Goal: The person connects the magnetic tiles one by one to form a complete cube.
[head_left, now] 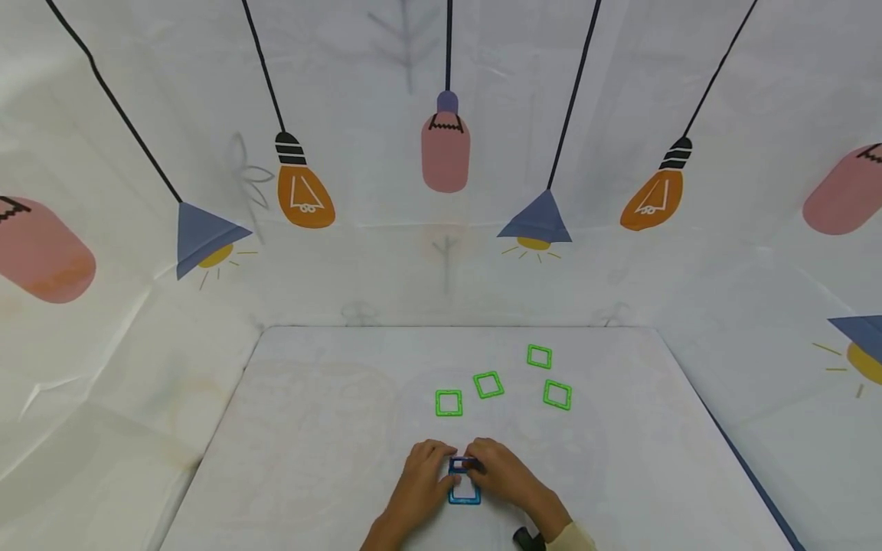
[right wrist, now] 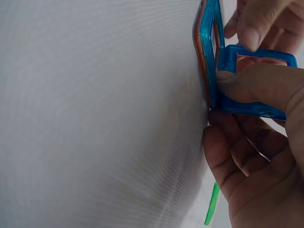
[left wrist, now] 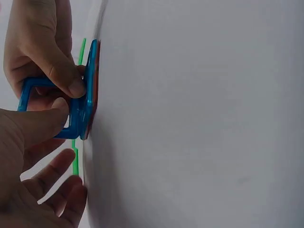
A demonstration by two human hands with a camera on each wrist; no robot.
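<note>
Two blue square magnetic tiles meet at an edge near the table's front. One blue tile (head_left: pixel 465 501) lies flat, with a reddish layer (right wrist: pixel 200 61) under it. The other blue tile (left wrist: pixel 73 121) stands up from its far edge. My left hand (head_left: pixel 422 478) pinches the standing tile's left side, thumb in front and fingers partly hidden behind. From the other side my right hand (head_left: pixel 506 474) grips the same tile, its thumb (right wrist: pixel 242 88) across the frame. Several of its fingers are curled behind, low by the table.
Beyond the hands lie several loose green square tiles, among them one nearest the hands (head_left: pixel 437 403) and one farthest back (head_left: pixel 540 364). The white table (head_left: pixel 310 459) meets a white cloth wall (head_left: pixel 386 275) printed with lamps. A dark object (head_left: pixel 527 539) sits by the right sleeve.
</note>
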